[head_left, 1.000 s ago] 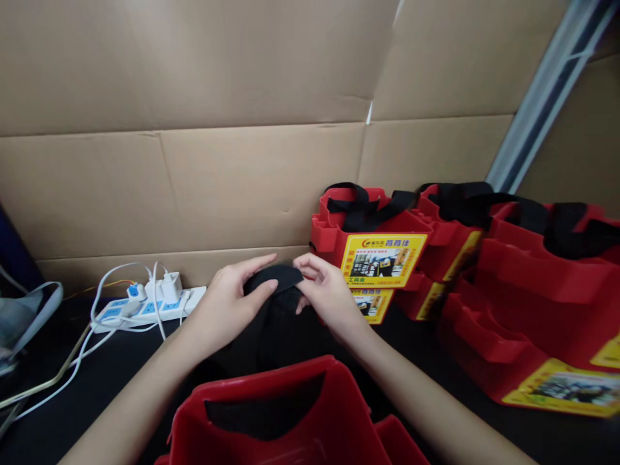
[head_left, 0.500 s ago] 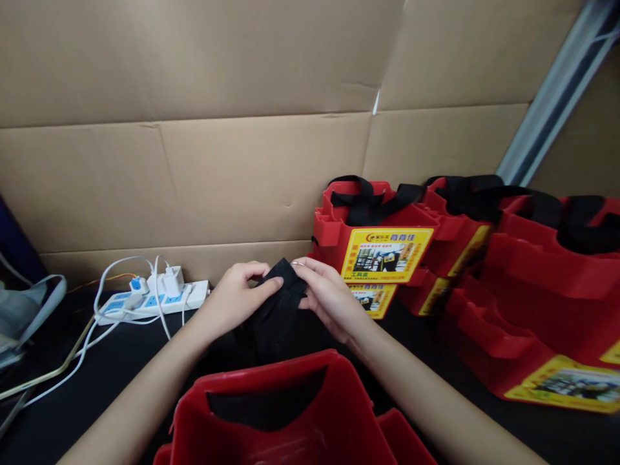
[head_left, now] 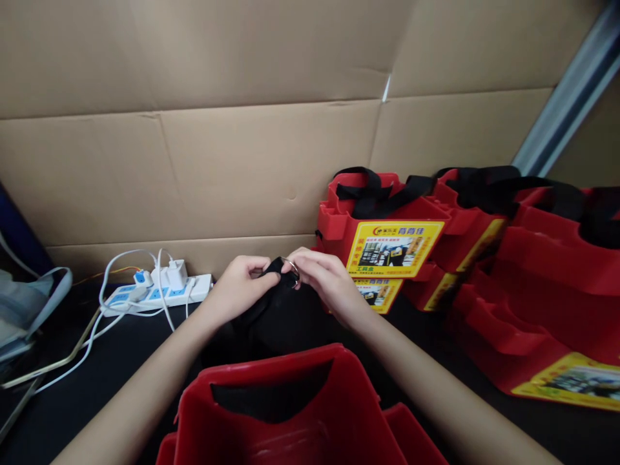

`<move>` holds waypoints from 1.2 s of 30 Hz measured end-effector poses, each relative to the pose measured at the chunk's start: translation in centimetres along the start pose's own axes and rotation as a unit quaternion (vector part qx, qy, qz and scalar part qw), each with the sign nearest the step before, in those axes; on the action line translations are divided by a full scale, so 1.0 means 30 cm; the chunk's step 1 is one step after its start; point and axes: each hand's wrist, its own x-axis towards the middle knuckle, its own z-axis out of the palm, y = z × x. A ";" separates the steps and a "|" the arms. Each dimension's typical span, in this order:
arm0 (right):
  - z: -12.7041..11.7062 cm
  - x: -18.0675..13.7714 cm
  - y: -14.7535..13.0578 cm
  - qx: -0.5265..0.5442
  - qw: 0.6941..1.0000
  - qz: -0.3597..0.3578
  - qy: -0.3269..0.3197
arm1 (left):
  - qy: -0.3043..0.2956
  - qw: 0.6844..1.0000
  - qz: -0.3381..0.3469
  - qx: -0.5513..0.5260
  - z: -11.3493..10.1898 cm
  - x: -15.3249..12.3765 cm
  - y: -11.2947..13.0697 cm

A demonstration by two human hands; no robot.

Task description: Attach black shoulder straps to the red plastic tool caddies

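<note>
Beyond the near red plastic tool box (head_left: pixel 271 361), my two hands meet over a black strap (head_left: pixel 264 303). My left hand (head_left: pixel 245 287) pinches the strap between thumb and fingers near its end. A thin metal ring or buckle (head_left: pixel 293 271) sits at the strap end, and my right hand (head_left: pixel 324 278) has its fingertips closed on it. Whether the strap passes through the metal piece is too small to tell. The near box stands open toward me, and black material shows through the cut-out in its far wall.
Stacked red tool boxes (head_left: pixel 334 223) with black straps and yellow labels stand at the right. A white power strip (head_left: pixel 194 292) with plugs and cables lies at the left, beside a plastic bag (head_left: pixel 19 310). A cardboard wall (head_left: pixel 242 174) closes off the back.
The strap end has turned and folded down between my hands, so the metal piece shows more clearly now. My right hand has tilted slightly. The whole view has shifted a little.
</note>
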 end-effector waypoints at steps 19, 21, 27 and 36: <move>-0.011 0.013 0.010 -0.110 0.993 0.029 0.006 | 0.009 0.991 0.130 -0.036 -0.020 0.010 -0.016; -0.008 0.010 0.005 -0.082 0.995 0.050 0.005 | -0.034 0.987 0.140 -0.066 -0.024 0.012 -0.019; -0.013 0.013 0.013 0.042 0.992 0.116 -0.004 | -0.078 0.982 0.070 -0.157 -0.043 0.007 -0.032; -0.056 0.031 0.040 0.203 0.949 0.239 -0.026 | -0.072 0.985 0.067 -0.139 -0.063 0.020 -0.051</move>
